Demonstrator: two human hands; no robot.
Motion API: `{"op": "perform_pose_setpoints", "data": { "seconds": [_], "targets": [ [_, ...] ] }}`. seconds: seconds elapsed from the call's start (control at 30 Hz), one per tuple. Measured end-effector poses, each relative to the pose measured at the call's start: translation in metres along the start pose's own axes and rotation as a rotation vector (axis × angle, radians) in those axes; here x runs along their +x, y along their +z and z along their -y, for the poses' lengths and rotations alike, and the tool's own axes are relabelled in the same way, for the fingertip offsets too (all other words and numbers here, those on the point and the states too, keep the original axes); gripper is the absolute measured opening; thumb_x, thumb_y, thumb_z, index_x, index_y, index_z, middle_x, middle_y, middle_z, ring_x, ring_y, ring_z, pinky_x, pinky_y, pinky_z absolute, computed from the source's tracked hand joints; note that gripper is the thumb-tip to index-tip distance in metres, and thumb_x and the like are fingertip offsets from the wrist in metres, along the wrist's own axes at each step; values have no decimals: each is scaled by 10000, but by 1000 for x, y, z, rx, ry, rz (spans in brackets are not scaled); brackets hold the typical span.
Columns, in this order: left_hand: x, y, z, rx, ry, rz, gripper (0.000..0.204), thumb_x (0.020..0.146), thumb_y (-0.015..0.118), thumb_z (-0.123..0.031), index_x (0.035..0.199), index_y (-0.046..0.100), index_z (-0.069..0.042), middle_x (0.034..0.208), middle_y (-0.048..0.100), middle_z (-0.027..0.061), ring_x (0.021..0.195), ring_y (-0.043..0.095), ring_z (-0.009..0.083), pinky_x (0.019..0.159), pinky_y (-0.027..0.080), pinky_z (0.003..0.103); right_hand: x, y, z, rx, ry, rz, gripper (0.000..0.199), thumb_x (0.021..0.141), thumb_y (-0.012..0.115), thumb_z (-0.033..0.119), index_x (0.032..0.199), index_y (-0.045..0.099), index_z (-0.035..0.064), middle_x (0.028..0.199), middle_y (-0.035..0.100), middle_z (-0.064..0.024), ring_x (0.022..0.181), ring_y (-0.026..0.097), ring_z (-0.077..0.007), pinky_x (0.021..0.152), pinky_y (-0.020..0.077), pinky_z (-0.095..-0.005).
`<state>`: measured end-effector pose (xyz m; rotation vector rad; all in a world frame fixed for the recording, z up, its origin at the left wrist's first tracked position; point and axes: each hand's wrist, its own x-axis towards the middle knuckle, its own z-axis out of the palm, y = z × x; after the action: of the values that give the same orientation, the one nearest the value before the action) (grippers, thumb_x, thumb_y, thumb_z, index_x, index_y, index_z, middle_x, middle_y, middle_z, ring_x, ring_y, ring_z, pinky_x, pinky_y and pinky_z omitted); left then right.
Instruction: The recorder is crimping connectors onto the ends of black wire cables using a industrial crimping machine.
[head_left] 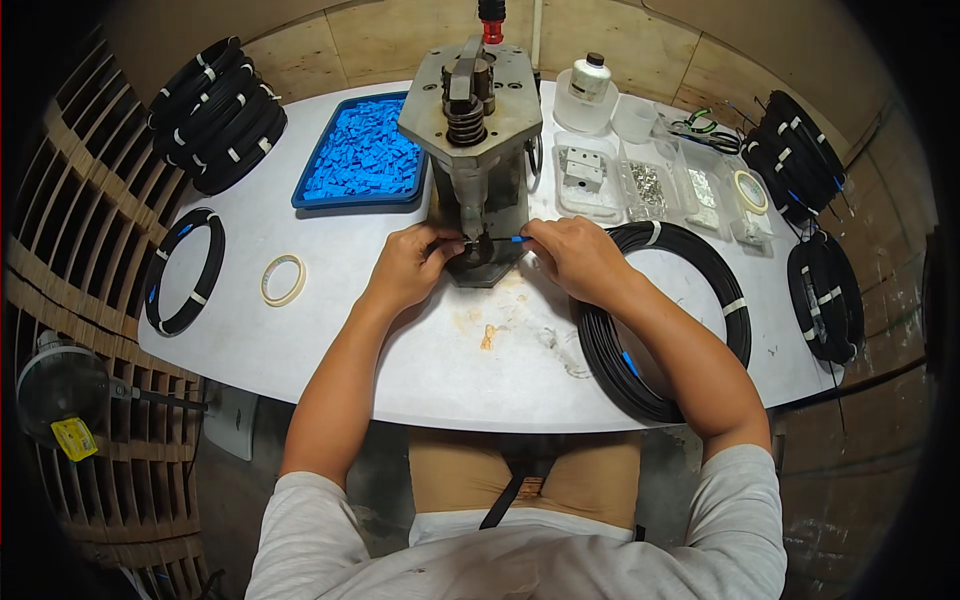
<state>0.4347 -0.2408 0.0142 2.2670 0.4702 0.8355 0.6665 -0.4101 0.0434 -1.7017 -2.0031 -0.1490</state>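
Observation:
A metal bench press point(470, 100) with a coiled spring on top stands at the far middle of the table. My right hand point(575, 250) is closed on a thin black cable point(503, 239) with a blue sleeve point(518, 239) at the fingertips. The cable reaches leftward into the press's working spot. On the other side of that spot, my left hand point(410, 262) pinches with thumb and forefinger. What sits in that pinch is too small to make out. A large coil of black cable point(738, 310) lies under my right forearm.
A blue tray point(300, 200) full of small blue sleeves point(365, 150) stands left of the press. Clear bins point(590, 212) of metal parts and a white bottle point(590, 78) are at the back right. More cable coils point(215, 115) and a tape roll point(268, 290) lie on the white table point(480, 390).

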Motion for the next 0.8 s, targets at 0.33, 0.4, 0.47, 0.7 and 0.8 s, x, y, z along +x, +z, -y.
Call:
{"op": "perform_pose_setpoints", "data": {
  "seconds": [0.33,0.4,0.47,0.7,0.8],
  "targets": [
    [1,-4,-6,27,-21,23,156,911,721,-70,1033,803,-15,966,780,172,882,757,317,821,587,377,0,1,-6,27,-49,-24,138,975,711,162,1052,666,57,832,704,-166,779,681,-392,715,540,-486],
    [1,-5,-8,38,-23,26,157,908,726,-71,1033,803,-15,965,781,171,882,757,314,820,587,377,0,-1,-4,44,-34,-43,132,979,700,175,1041,656,66,807,711,-164,776,704,-379,697,548,-490],
    [2,-6,-9,48,-13,21,153,899,741,-47,1030,802,3,961,787,168,856,760,295,799,583,363,1,-3,0,51,-15,-44,133,982,699,173,1052,660,66,814,717,-164,787,711,-377,705,554,-486],
    [2,-6,-7,42,-6,14,157,892,740,-40,1031,801,2,955,786,167,848,756,299,792,581,363,2,-2,-2,77,-28,-46,144,972,708,162,1068,667,63,859,730,-155,827,717,-368,732,564,-475],
    [2,-7,-8,36,-17,21,155,898,737,-42,1033,800,0,956,785,164,853,756,300,797,581,362,2,-1,-4,41,-57,-76,139,966,706,147,1073,674,66,886,729,-150,864,708,-361,772,562,-469]
  ]
}}
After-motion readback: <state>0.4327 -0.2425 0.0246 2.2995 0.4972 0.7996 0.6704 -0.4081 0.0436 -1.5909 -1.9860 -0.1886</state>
